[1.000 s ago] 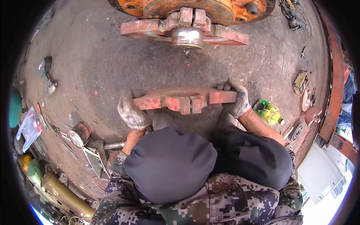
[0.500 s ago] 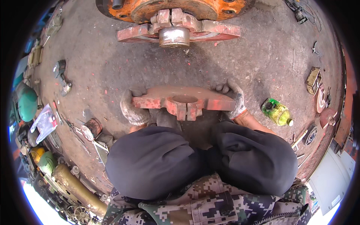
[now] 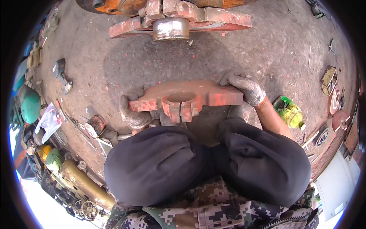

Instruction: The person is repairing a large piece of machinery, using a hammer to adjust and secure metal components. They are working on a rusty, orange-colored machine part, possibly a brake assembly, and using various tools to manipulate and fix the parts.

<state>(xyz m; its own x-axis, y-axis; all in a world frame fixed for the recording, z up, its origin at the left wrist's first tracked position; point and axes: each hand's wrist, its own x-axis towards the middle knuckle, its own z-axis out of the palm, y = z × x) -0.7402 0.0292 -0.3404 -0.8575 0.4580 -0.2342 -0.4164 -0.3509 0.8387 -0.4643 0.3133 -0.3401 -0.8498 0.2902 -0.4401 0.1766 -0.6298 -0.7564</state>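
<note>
Its right end swung forward, a red plate [image 3: 225, 97] sits before the worker's knees [image 3: 152, 164], ends in the grip of left hand [image 3: 133, 112] and right hand [image 3: 247, 87]; positioning, apparently, demands even support.

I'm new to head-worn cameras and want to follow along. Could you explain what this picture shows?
There's no robot here: a wide fisheye camera on a person's head looks down, so straight edges bend near the rim. The dark trouser legs at the bottom are the wearer's own. The gloved left hand and right hand hold opposite ends of a red metal plate with a round hole and a split collar. Beyond it, at the top, is a similar red part with a shiny metal stub, beside orange machinery. On the stained floor lie a power tool to the left and a green-and-yellow bottle to the right.
</note>
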